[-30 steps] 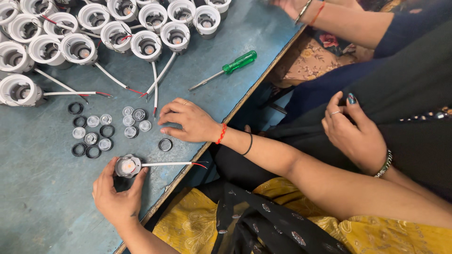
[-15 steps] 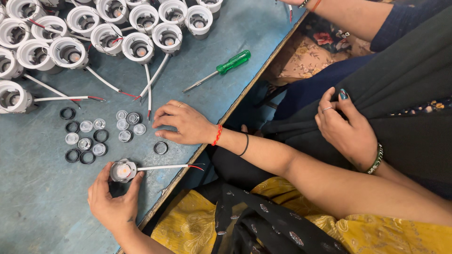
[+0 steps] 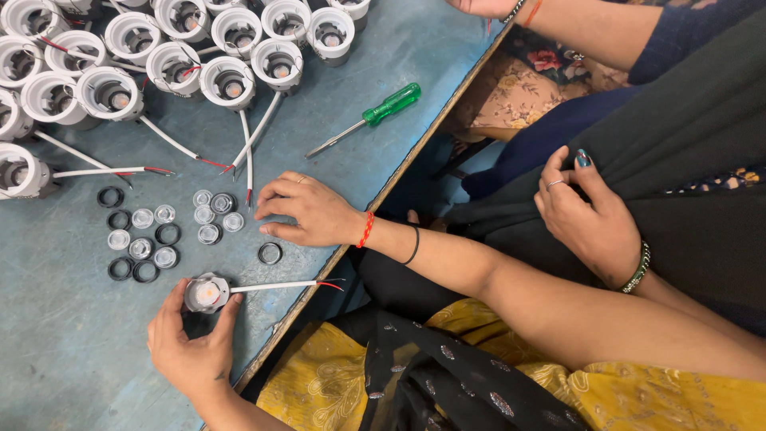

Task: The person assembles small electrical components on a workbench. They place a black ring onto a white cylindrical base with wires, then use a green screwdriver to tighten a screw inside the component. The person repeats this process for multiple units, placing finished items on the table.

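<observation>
Steadying a small round lamp housing (image 3: 207, 293) upright on the blue tabletop (image 3: 56, 375), the left hand (image 3: 190, 351) has thumb and fingers curled around its rim in a narrow grip, so the open face points up and its white wire (image 3: 275, 285) trails right toward the table edge. The right hand (image 3: 307, 210) lies flat just beyond, fingers loosely bent and holding nothing that I can make out — its fingertips rest near a cluster of clear lenses (image 3: 209, 214) and black rings (image 3: 120, 267), with one loose ring (image 3: 270, 253) just beside the palm. Farther back stands a crowd of white housings (image 3: 225, 80) with wires fanning forward, which hems in the working patch. A green screwdriver (image 3: 375, 116) lies apart near the edge. Another person's hand (image 3: 589, 215) rests on dark cloth off the table.
</observation>
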